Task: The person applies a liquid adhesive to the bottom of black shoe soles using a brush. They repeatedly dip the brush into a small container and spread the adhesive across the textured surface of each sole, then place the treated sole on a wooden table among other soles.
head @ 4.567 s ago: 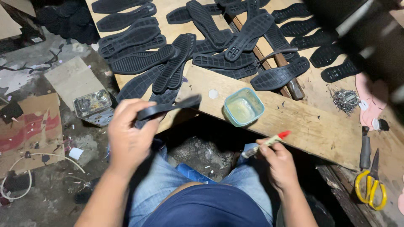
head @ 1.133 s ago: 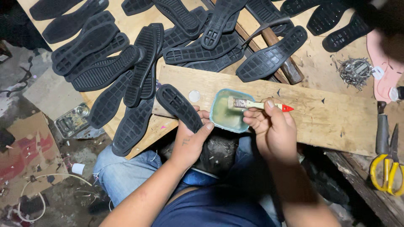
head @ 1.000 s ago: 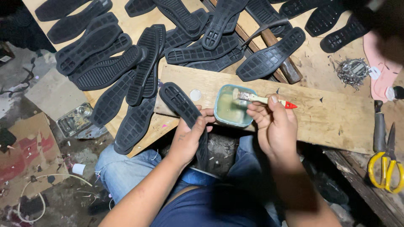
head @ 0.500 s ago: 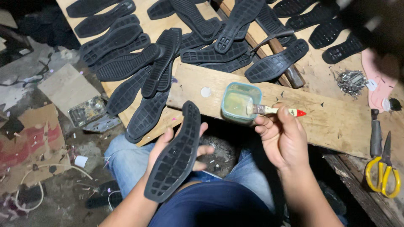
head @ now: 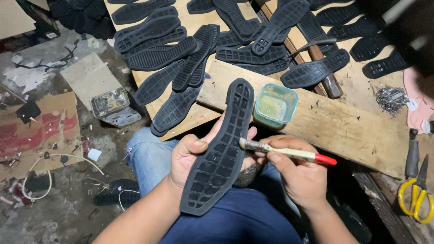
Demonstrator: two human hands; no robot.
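Soles [head: 181, 49] cover plank bench [head: 343, 126]; left hand [head: 190, 158] grips sole [head: 221, 149]; right hand [head: 298, 176] grips brush [head: 285, 151].

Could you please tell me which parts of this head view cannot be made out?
- Brush bristles: hidden against the black sole.
- Left hand fingers: behind the sole.
- Yellow scissors: cut off by the right edge.
- Top right corner: covered by a dark blurred shape.
- Tub contents: unclear.
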